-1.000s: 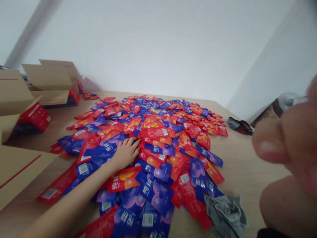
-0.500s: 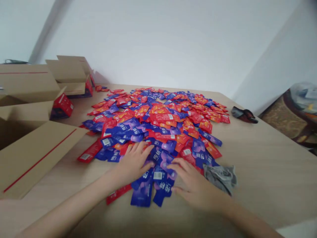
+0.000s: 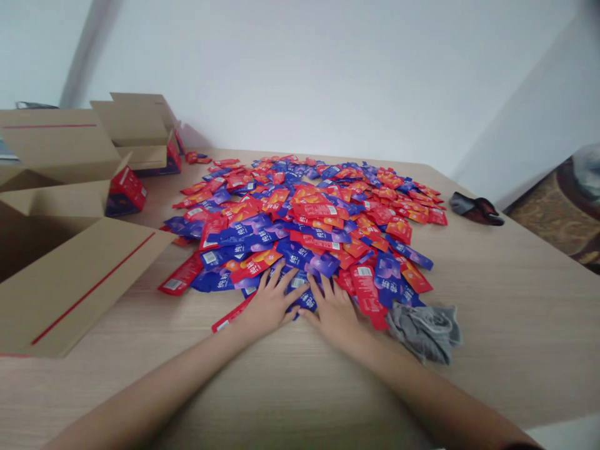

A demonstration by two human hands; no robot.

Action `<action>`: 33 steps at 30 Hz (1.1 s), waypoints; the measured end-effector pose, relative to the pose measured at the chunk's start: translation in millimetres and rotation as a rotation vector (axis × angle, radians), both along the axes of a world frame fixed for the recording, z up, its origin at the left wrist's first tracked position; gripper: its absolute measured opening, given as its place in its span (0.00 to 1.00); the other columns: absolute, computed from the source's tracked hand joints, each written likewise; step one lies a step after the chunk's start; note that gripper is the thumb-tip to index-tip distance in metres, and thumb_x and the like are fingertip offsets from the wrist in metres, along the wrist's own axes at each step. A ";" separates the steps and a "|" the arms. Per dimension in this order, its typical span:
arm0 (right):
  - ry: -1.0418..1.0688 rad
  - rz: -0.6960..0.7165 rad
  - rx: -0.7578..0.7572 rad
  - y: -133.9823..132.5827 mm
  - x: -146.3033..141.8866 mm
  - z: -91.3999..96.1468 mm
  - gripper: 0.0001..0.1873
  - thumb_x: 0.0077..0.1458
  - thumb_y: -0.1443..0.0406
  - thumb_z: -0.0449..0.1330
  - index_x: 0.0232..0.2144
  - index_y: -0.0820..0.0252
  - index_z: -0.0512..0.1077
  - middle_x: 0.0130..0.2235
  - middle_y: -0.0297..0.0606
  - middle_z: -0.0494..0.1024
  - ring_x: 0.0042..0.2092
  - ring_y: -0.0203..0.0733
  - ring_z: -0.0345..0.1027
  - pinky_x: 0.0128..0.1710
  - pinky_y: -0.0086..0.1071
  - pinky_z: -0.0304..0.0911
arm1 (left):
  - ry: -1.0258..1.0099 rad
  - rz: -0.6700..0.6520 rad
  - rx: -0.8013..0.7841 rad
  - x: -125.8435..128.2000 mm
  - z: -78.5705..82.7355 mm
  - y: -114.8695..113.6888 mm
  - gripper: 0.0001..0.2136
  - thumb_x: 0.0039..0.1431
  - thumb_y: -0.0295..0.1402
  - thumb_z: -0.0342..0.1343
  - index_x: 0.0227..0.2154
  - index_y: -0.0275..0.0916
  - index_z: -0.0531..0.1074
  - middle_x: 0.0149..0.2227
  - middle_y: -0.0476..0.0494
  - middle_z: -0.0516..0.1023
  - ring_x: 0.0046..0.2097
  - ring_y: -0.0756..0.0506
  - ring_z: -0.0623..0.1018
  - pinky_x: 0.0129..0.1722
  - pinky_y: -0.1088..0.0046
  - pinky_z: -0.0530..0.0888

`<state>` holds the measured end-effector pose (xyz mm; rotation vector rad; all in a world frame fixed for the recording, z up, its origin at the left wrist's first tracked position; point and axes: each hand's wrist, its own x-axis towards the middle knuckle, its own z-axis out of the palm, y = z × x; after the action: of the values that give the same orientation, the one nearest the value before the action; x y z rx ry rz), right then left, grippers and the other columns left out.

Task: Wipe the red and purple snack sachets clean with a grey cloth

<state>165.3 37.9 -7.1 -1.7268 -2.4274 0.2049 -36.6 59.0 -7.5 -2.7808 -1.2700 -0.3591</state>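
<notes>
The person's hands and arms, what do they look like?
The left hand and right hand are gloveless, no rings or watch visible. Both visible forearms are bare; a dark sliver beside the right one is too small to identify.

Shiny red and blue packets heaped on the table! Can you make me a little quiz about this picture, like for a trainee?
1. Fill in: a ___ stripe marks the nearest large, open brown cardboard box.
2. Which is closer to the right grip: (a) the crumpled grey cloth or (b) that box?
3. True or false: the left grip is spread over flat, shiny red and blue packets.

Key: 1 red; 2 a; 3 true.
</notes>
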 end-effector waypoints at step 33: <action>0.085 -0.112 0.309 89.5 33.5 37.6 0.36 0.54 0.57 0.64 0.61 0.63 0.61 0.57 0.54 0.65 0.57 0.58 0.57 0.53 0.47 0.52 | -0.146 0.148 -0.038 9.3 59.1 38.7 0.18 0.64 0.31 0.48 0.56 0.39 0.67 0.53 0.38 0.68 0.54 0.41 0.71 0.55 0.60 0.69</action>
<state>198.9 127.4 30.5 -1.6709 -2.1591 -0.1033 -27.3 97.7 51.6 -2.7125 -1.5184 -0.5410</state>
